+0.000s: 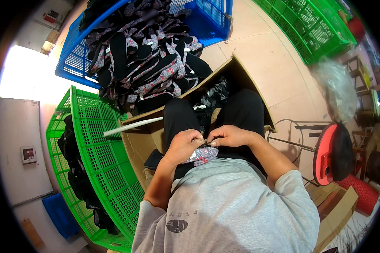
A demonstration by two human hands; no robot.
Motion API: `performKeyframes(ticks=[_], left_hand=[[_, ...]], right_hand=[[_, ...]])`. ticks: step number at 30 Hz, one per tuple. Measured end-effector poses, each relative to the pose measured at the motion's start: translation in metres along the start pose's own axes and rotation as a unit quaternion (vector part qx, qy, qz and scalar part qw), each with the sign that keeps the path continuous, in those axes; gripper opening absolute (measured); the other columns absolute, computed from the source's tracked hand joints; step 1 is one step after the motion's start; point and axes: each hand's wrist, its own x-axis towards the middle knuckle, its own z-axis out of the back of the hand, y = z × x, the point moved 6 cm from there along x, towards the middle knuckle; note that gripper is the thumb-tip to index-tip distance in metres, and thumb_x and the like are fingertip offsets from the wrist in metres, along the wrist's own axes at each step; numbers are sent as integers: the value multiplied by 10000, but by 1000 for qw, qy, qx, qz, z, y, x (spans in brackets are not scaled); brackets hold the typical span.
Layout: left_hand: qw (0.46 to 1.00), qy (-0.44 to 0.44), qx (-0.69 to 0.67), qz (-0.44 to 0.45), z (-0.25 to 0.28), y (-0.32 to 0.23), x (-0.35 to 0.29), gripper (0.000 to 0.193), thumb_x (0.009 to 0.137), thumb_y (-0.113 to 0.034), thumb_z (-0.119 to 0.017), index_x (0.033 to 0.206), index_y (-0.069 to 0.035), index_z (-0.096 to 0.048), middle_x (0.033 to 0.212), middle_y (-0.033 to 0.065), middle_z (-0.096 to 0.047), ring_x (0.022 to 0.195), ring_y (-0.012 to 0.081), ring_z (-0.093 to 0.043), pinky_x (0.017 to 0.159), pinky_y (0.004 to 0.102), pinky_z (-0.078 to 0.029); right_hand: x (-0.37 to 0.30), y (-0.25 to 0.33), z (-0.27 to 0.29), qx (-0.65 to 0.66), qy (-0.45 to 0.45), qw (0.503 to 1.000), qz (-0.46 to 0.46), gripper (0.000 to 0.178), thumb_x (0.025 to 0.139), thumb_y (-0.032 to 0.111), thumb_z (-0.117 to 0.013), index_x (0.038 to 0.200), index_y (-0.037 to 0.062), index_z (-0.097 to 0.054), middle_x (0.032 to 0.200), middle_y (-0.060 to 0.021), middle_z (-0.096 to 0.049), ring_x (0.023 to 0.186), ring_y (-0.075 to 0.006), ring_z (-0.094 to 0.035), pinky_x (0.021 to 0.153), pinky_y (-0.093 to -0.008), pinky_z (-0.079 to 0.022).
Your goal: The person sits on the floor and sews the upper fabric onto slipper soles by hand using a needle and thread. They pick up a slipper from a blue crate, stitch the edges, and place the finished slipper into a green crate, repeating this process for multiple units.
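A floral slipper (206, 154), grey with red and blue print, rests in my lap against my shirt. My left hand (183, 145) is closed at its near-left edge, fingertips pinched at the slipper's upper end. Opposite it, my right hand (230, 136) pinches at the same spot, and the fingertips of both hands almost meet. A small brownish strip shows between them, too small to name. Dark material lies just under the fingers. Left of my left hand, a black slipper-like piece (153, 159) sits at the edge of the cardboard box.
An open cardboard box (135, 154) with crumpled black plastic (213, 95) surrounds my knees. Beyond it, a blue crate (74, 65) overflows with floral slippers (156, 69). Green crates stand at left (101, 156) and far right (304, 31). A red-topped stool (324, 156) lies tipped at right.
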Motion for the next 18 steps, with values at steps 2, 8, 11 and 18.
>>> performKeyframes(ticks=[2,8,11,18], left_hand=[[1000,2,3,6,1,-4,-1,105,836,-106,-687,878,-10,-688,835,123,-656,757,241,-641,692,337,-494],[1000,1,-1,2,0,-2,-2,108,837,-108,-698,881,-11,-689,825,121,-654,746,231,-638,684,333,-493],[1000,-1,-12,13,0,-1,-1,109,840,-105,-704,883,-6,-686,813,117,-647,738,216,-631,677,324,-489],[989,-129,-77,14,9,9,1,209,930,-18,-615,1126,3,-685,985,56,-695,817,124,-625,749,250,-501]], right_hand=[[0,2,0,2,0,1000,-7,214,948,216,-657,1067,39,-665,915,-71,-682,861,-163,-624,810,-319,-483],[0,-4,-3,36,-7,999,-8,191,934,192,-679,1046,37,-672,906,-58,-682,855,-141,-612,816,-304,-480],[0,-9,-7,60,1,998,-14,206,930,183,-689,1061,26,-663,927,-44,-679,875,-118,-596,820,-296,-481],[-15,-14,-18,146,-41,988,-21,390,836,148,-807,1162,37,-623,1026,4,-637,921,-88,-560,837,-256,-467]])
